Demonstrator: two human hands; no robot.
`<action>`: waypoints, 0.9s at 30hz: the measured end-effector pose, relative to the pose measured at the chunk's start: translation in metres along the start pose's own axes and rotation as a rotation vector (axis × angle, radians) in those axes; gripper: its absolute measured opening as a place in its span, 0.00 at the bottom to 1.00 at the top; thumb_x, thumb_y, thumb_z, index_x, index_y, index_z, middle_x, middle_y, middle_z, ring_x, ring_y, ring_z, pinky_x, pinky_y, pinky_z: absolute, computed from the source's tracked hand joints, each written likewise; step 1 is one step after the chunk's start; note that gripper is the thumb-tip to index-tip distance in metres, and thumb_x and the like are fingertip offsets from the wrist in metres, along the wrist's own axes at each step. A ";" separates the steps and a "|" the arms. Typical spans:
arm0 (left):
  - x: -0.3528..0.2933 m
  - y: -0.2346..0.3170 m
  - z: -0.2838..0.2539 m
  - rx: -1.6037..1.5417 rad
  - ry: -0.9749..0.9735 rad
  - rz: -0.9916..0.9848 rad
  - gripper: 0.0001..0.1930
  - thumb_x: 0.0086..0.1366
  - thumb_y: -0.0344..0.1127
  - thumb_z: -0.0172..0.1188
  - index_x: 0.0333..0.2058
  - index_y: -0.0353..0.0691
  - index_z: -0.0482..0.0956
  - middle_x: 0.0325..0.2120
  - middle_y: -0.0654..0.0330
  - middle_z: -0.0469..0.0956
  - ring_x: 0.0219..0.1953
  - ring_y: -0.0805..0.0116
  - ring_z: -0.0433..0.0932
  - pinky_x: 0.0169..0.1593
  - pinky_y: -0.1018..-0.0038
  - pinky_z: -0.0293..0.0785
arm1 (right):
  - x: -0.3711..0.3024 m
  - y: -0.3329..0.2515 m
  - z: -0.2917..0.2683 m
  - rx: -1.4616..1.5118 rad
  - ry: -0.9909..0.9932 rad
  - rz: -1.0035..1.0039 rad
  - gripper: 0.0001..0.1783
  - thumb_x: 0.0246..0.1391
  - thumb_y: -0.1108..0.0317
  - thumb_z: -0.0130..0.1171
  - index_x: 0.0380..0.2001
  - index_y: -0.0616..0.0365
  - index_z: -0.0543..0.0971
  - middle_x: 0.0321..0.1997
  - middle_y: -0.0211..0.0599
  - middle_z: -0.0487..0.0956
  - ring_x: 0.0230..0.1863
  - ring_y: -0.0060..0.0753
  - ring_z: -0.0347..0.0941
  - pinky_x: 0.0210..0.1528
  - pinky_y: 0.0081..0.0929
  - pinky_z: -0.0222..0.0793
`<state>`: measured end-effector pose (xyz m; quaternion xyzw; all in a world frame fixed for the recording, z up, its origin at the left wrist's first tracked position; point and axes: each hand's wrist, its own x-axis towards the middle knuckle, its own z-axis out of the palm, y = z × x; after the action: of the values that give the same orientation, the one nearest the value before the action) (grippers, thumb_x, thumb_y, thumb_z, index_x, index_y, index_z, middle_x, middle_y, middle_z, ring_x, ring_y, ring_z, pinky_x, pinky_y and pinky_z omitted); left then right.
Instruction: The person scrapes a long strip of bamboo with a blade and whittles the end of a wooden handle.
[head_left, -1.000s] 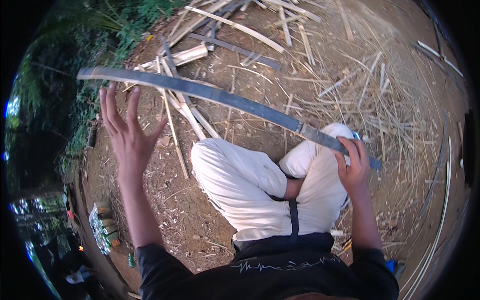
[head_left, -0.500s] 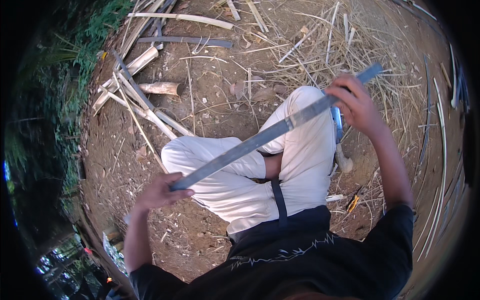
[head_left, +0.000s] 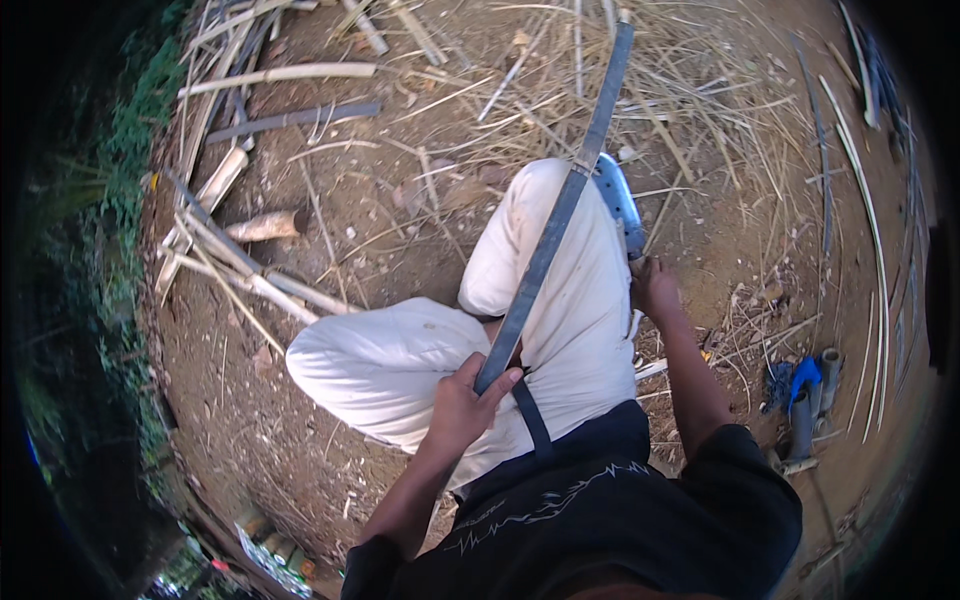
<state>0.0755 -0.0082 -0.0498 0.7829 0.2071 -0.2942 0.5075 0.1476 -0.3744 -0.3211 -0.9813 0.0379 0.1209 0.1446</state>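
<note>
A long bamboo slat (head_left: 540, 250), dark grey-green with a node ring midway, slopes from my lap up past my right knee. My left hand (head_left: 464, 405) is closed round its near end, thumb on top. Its far end is over the straw, beyond the knee. To the right of the right knee is a large knife (head_left: 618, 205) with a broad, shiny blade that has small holes. My right hand (head_left: 658, 290) is closed round its handle, which is mostly hidden by the fingers. The slat passes close by the blade's far end; whether they touch I cannot tell.
Split bamboo pieces (head_left: 290, 75) lie in a loose pile at the far left, by a short cut log (head_left: 265, 226). Dry straw-like shavings (head_left: 680, 80) cover the ground ahead. Long thin strips (head_left: 860, 190) lie at right, near several tubes with a blue cloth (head_left: 805, 376).
My right hand has let go of the slat's far end and gone down to the knife handle. My left hand has moved right over my lap, and the slat now points more steeply away.
</note>
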 end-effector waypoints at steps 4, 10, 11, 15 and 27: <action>0.011 0.026 0.012 -0.106 -0.116 -0.104 0.15 0.66 0.44 0.64 0.39 0.38 0.76 0.14 0.68 0.68 0.10 0.81 0.64 0.12 0.79 0.60 | 0.005 -0.022 -0.007 -0.137 0.106 0.102 0.31 0.43 0.58 0.70 0.47 0.63 0.71 0.50 0.52 0.70 0.56 0.54 0.67 0.56 0.49 0.65; 0.034 -0.019 0.030 -0.099 -0.070 0.155 0.16 0.68 0.44 0.62 0.47 0.41 0.76 0.16 0.70 0.67 0.14 0.83 0.64 0.16 0.81 0.60 | 0.026 -0.031 -0.021 -0.043 0.028 0.165 0.31 0.43 0.56 0.70 0.46 0.64 0.71 0.50 0.51 0.69 0.57 0.53 0.64 0.58 0.49 0.63; 0.035 -0.019 0.030 -0.120 -0.076 0.133 0.16 0.68 0.44 0.62 0.49 0.42 0.76 0.16 0.71 0.67 0.14 0.83 0.64 0.16 0.82 0.59 | 0.028 -0.033 -0.022 -0.040 0.033 0.169 0.30 0.44 0.57 0.69 0.46 0.64 0.71 0.50 0.52 0.70 0.56 0.54 0.66 0.57 0.49 0.64; 0.037 -0.013 0.022 -0.141 -0.189 -0.050 0.18 0.69 0.45 0.60 0.52 0.43 0.74 0.17 0.72 0.66 0.15 0.84 0.63 0.17 0.82 0.60 | 0.024 -0.035 -0.036 0.154 0.050 0.298 0.28 0.48 0.56 0.66 0.45 0.66 0.72 0.43 0.55 0.76 0.48 0.58 0.74 0.50 0.49 0.70; 0.042 -0.012 0.022 -0.147 -0.205 -0.183 0.25 0.72 0.59 0.48 0.35 0.39 0.74 0.15 0.70 0.64 0.17 0.81 0.63 0.20 0.78 0.60 | -0.033 -0.072 -0.168 0.368 0.109 0.294 0.20 0.50 0.58 0.63 0.39 0.62 0.72 0.27 0.51 0.79 0.34 0.54 0.79 0.38 0.44 0.72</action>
<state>0.0932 -0.0219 -0.0929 0.6873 0.2457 -0.4015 0.5532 0.1617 -0.3531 -0.1371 -0.9275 0.2093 0.0787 0.2994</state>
